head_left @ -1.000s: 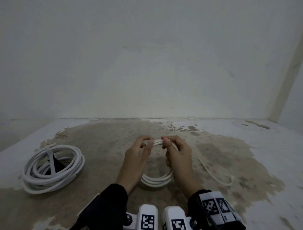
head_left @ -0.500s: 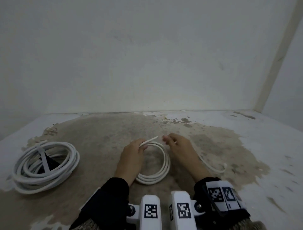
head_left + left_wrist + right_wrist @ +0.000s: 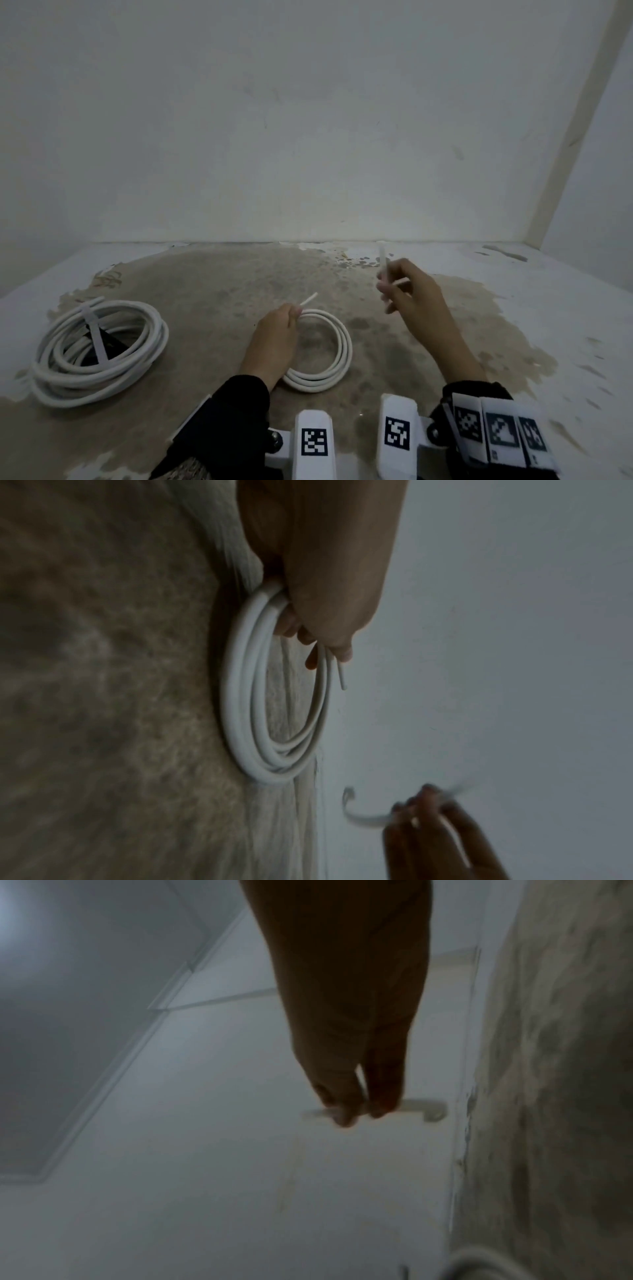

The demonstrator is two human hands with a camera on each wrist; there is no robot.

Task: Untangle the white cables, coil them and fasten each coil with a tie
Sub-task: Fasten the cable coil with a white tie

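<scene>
A small coil of white cable [image 3: 337,356] lies on the stained floor in the middle of the head view. My left hand [image 3: 277,329] grips its near-left side, and the cable's free end [image 3: 308,299] sticks up past the fingers. The left wrist view shows the same small coil [image 3: 260,723] held at its top. My right hand [image 3: 407,291] is raised to the right of the coil and pinches a white tie [image 3: 382,260], whose tip points up. In the right wrist view the tie [image 3: 421,1106] crosses behind the fingertips.
A larger white cable coil [image 3: 96,353], bound with a white tie [image 3: 92,335], lies at the left on the floor. A plain wall rises behind, with a corner at the right. Peeling paint patches [image 3: 359,260] mark the floor.
My right hand let go of the small coil, picked the white tie up off the floor at the right and lifted it. My left hand kept hold of the coil.
</scene>
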